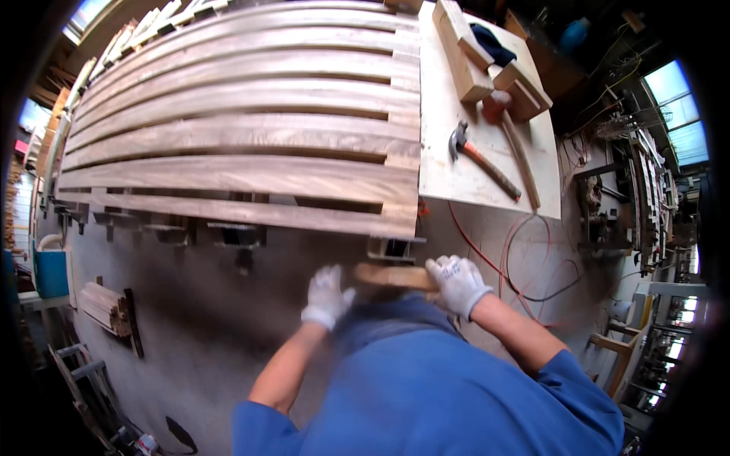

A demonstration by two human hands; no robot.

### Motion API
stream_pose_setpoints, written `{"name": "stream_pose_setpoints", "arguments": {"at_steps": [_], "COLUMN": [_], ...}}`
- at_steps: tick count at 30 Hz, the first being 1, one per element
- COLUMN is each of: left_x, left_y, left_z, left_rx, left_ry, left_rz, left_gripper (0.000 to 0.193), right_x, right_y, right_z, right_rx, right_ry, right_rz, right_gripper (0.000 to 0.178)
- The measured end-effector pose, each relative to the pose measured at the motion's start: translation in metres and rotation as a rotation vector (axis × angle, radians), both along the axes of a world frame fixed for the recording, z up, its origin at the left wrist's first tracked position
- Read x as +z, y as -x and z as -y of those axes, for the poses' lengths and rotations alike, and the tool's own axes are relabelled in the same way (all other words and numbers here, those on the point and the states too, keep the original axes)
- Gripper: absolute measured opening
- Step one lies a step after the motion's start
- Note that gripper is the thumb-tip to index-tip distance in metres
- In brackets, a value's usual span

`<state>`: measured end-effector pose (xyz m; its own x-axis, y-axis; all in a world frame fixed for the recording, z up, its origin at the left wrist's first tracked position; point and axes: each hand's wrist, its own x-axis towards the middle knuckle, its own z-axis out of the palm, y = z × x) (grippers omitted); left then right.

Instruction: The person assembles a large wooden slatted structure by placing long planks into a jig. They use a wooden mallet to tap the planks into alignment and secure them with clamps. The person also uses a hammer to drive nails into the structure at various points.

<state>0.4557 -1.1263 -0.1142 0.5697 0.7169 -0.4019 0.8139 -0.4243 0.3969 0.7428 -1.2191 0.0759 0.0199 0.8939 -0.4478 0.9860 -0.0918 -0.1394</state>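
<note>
My right hand (456, 284), in a white work glove, grips one end of a short wooden block (397, 277) in front of my waist. The block's far end is slightly blurred. My left hand (328, 296), gloved too, is just left of the block and apart from it, thumb and fingers spread with nothing in them. Beyond both hands lies a large slatted wooden panel (304, 175), its long planks separated by dark gaps and joined at the right end. Its near edge rests on metal supports (237, 234).
On a pale board (449, 182) at the right lie a claw hammer (487, 169), a mallet (518, 152) and wooden blocks (460, 57). Red and black hoses (506, 266) run over the floor. At left are stacked wood strips (105, 308), a blue bin (52, 270) and a metal frame (84, 372).
</note>
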Motion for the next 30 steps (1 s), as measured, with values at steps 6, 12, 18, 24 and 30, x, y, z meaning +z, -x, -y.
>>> {"name": "stream_pose_setpoints", "arguments": {"at_steps": [6, 12, 18, 24, 30], "left_x": [-0.014, -0.03, -0.036, -0.03, -0.023], "left_y": [-0.043, -0.06, -0.06, -0.061, -0.061], "left_z": [-0.049, -0.06, -0.07, -0.08, -0.076], "left_rx": [-0.071, -0.217, -0.315, -0.39, -0.334], "left_ry": [0.47, 0.349, 0.424, 0.383, 0.357], "left_rz": [-0.148, -0.058, -0.225, -0.122, -0.122], "left_gripper": [0.059, 0.053, 0.051, 0.039, 0.034], "right_x": [-0.004, -0.002, 0.002, 0.007, -0.002], "right_y": [0.022, 0.02, 0.027, 0.027, 0.018], "right_z": [-0.031, -0.022, -0.036, -0.047, -0.039], "right_rx": [-0.064, -0.013, -0.155, -0.167, -0.117], "right_ry": [0.26, 0.259, 0.366, 0.462, 0.379], "right_rz": [0.187, 0.161, 0.217, 0.19, 0.123], "right_gripper": [0.026, 0.025, 0.027, 0.032, 0.037]}}
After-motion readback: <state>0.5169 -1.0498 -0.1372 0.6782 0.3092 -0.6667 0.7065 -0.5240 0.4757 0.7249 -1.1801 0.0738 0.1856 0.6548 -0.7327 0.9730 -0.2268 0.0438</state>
